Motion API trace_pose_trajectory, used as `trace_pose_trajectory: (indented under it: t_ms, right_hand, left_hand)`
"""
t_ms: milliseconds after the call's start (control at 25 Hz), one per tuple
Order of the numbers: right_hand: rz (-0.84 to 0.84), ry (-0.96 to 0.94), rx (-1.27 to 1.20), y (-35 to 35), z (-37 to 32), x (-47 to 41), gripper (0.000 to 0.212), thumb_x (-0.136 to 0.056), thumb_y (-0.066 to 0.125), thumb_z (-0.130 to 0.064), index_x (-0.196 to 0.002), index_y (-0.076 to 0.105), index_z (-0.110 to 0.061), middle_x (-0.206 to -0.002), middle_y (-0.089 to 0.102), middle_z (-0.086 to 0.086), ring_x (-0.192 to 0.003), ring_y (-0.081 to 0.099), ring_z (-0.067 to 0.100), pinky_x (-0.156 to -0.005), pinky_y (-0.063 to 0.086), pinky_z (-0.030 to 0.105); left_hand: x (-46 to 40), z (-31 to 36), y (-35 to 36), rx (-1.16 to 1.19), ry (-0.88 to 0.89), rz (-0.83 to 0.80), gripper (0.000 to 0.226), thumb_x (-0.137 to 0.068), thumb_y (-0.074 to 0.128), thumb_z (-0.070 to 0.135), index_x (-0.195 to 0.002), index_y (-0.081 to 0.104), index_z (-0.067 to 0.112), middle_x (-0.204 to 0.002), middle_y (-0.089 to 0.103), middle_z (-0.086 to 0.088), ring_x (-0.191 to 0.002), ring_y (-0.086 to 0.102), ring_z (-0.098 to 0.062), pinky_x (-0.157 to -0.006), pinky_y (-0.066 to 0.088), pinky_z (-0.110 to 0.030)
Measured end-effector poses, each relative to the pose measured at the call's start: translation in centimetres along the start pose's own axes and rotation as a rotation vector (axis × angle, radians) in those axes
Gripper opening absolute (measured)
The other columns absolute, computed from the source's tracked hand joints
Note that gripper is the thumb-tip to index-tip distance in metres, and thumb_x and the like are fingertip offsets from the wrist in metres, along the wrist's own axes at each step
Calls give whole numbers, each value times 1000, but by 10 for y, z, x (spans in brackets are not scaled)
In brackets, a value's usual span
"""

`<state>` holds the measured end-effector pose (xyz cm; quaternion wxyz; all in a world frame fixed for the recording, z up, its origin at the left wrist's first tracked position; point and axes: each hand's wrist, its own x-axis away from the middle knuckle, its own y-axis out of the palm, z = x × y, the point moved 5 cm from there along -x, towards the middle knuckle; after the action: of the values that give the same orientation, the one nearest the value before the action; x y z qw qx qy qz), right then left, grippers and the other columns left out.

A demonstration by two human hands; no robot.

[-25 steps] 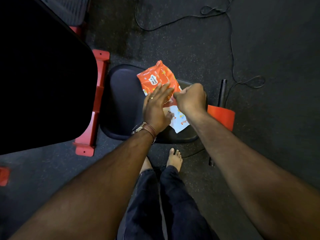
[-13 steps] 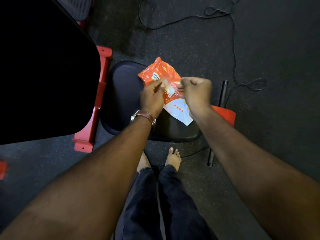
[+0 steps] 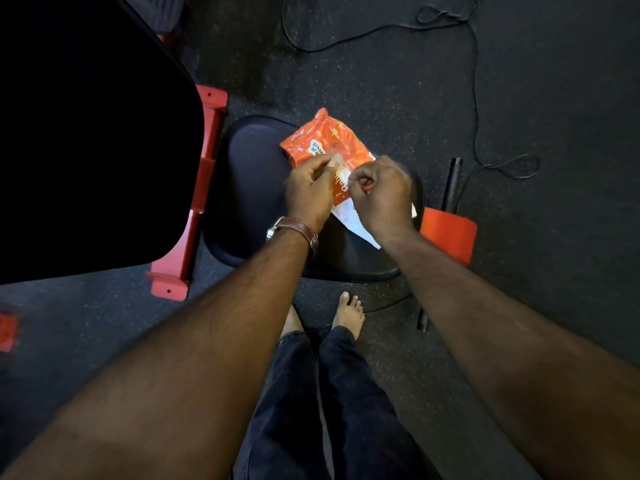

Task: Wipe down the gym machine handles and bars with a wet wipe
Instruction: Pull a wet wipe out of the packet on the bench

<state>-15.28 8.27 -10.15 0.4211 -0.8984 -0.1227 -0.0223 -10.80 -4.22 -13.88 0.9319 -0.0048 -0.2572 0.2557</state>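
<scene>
An orange and white wet wipe pack [image 3: 320, 140] lies on the black seat pad [image 3: 249, 181] of the gym machine. My left hand [image 3: 309, 194], with a brown-strapped watch on its wrist, pinches the pack's clear sticker flap and holds it peeled up. My right hand [image 3: 381, 197] is closed over the middle of the pack, fingertips pinched at its opening; what they pinch is hidden. No wipe shows outside the pack. A black bar [image 3: 454, 183] with a red bracket [image 3: 448, 233] stands just right of the seat.
A large black back pad [image 3: 86, 140] fills the left side, with the red machine frame [image 3: 204, 188] below it. A thin black cable [image 3: 475, 98] loops across the dark rubber floor at the back right. My bare feet [image 3: 349, 313] and dark trousers are below the seat.
My left hand, flat on the pack a second ago, has curled into a pinch and peeled the flap up. My right hand stayed closed on the pack's middle.
</scene>
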Motion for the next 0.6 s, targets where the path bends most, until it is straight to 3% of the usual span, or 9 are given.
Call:
trace_pose_trajectory:
  t_ms: [120, 280, 440, 600]
  right_hand:
    - [-60, 68, -51, 0, 1, -1, 7, -84, 69, -6, -82, 72, -11, -92, 60, 5, -75, 61, 15, -73, 50, 26]
    - [-66, 61, 59, 0, -1, -5, 5, -86, 69, -18, -86, 74, -19, -94, 66, 2, -81, 63, 14, -73, 53, 33]
    - [-104, 79, 240, 11, -5, -12, 13, -88, 65, -28, -91, 76, -22, -98, 69, 2, -90, 66, 21, -76, 54, 36]
    - [-120, 139, 188, 12, -2, -12, 11, -92, 61, -24, -91, 70, -18, -110, 56, 7, -92, 59, 23, -76, 52, 38]
  left_hand:
    - [1, 0, 1, -26, 28, -15, 22, -97, 63, 21, -116, 73, 16, -113, 71, 7, -106, 65, -8, -89, 53, -23]
    - [3, 0, 2, 18, 8, 13, 23, -96, 65, 21, -117, 73, 15, -108, 70, 11, -104, 65, -3, -86, 51, -16]
    - [2, -1, 2, 76, -29, 30, 18, -93, 68, 23, -108, 76, 17, -106, 74, 5, -103, 68, -11, -91, 55, -29]
    - [4, 1, 1, 66, -19, 24, 20, -94, 67, 22, -111, 75, 15, -110, 73, 4, -107, 66, -11, -93, 54, -29]
